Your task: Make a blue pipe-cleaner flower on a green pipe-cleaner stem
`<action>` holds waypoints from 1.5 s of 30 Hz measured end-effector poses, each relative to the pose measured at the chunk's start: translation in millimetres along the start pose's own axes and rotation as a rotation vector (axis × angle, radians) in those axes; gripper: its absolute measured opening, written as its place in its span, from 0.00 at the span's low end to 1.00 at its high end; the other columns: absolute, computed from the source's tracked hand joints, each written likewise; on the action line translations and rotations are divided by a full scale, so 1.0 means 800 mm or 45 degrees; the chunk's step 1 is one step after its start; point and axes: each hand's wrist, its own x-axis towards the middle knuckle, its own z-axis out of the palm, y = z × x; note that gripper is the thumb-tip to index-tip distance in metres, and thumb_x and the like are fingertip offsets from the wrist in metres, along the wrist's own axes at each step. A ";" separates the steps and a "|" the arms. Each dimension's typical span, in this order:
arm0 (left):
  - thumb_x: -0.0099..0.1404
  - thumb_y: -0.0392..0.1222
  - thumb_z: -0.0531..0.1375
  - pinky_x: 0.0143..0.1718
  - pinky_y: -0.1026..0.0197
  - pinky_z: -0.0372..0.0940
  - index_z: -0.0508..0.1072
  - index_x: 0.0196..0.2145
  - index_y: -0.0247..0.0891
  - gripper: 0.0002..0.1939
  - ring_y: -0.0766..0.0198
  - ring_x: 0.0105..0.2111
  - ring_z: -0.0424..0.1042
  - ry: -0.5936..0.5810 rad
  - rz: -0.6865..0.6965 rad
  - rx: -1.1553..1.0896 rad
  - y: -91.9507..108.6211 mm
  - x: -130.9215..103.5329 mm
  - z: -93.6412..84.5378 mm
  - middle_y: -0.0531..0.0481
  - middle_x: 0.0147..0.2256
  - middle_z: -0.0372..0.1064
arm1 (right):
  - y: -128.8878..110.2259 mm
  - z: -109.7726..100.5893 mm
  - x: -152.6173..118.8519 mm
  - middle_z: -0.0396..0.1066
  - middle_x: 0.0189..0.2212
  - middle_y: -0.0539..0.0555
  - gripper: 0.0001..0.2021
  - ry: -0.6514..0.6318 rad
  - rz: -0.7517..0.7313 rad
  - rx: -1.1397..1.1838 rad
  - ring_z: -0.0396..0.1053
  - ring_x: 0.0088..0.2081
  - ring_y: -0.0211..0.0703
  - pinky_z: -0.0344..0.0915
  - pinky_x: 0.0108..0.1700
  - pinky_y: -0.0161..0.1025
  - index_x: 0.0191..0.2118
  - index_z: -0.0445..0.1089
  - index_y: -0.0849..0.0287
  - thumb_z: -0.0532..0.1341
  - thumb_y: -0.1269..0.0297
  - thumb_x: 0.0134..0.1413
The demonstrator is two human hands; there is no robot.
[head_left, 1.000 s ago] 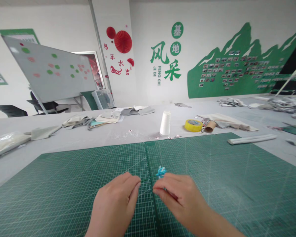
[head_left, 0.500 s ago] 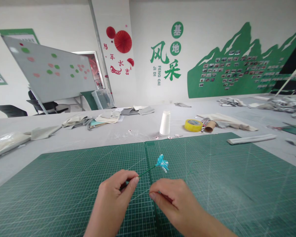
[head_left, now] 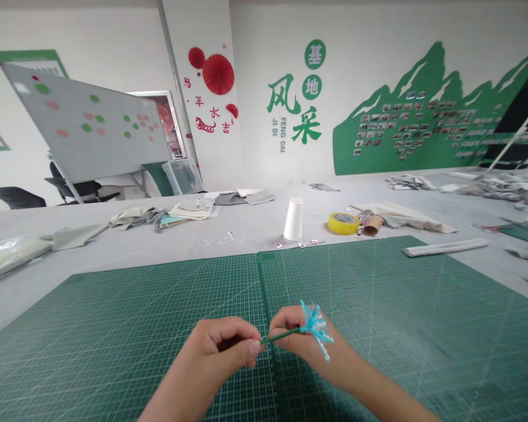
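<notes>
A small artificial flower (head_left: 317,328) with light blue and white twisted petals sits at the end of a thin green stem (head_left: 286,335). My left hand (head_left: 222,354) pinches the stem between thumb and forefinger, and the flower head points right. Just behind the stem is my right hand (head_left: 317,346), its thumb and fingers pressed together close to the left fingertips. The flower head and stem cover part of the right hand, so what its fingers pinch, if anything, cannot be made out. Both hands are above the green cutting mats (head_left: 158,328).
Beyond the mats stand a white thread cone (head_left: 294,220) and a yellow tape roll (head_left: 343,223) beside a brown cardboard tube (head_left: 372,225). Folded cloth pieces (head_left: 191,208) lie at the back left. A rolled pale cloth strip (head_left: 444,247) rests at the right mat's far edge.
The flower has come down and swung right, now in front of my right hand. My left hand has shifted right and lower, and the two hands' fingertips are closer together.
</notes>
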 end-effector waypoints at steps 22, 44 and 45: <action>0.62 0.33 0.54 0.29 0.64 0.57 0.76 0.26 0.42 0.13 0.61 0.28 0.71 -0.048 0.215 1.077 -0.007 -0.007 0.013 0.54 0.27 0.73 | -0.033 -0.012 -0.006 0.62 0.20 0.45 0.07 -0.017 -0.160 -0.308 0.57 0.23 0.34 0.52 0.26 0.33 0.25 0.73 0.60 0.63 0.70 0.53; 0.69 0.43 0.53 0.35 0.59 0.64 0.75 0.36 0.43 0.11 0.57 0.33 0.74 0.594 0.212 0.982 -0.022 -0.006 0.005 0.51 0.34 0.75 | -0.033 0.009 -0.016 0.70 0.26 0.48 0.11 -0.001 -0.247 -0.687 0.65 0.27 0.36 0.57 0.31 0.34 0.31 0.70 0.58 0.53 0.70 0.64; 0.68 0.44 0.53 0.35 0.59 0.64 0.75 0.36 0.43 0.11 0.57 0.33 0.74 0.599 0.202 0.920 -0.021 -0.005 0.004 0.51 0.34 0.75 | -0.032 0.010 -0.016 0.70 0.26 0.47 0.11 -0.006 -0.242 -0.676 0.64 0.27 0.36 0.57 0.31 0.34 0.31 0.70 0.58 0.53 0.70 0.64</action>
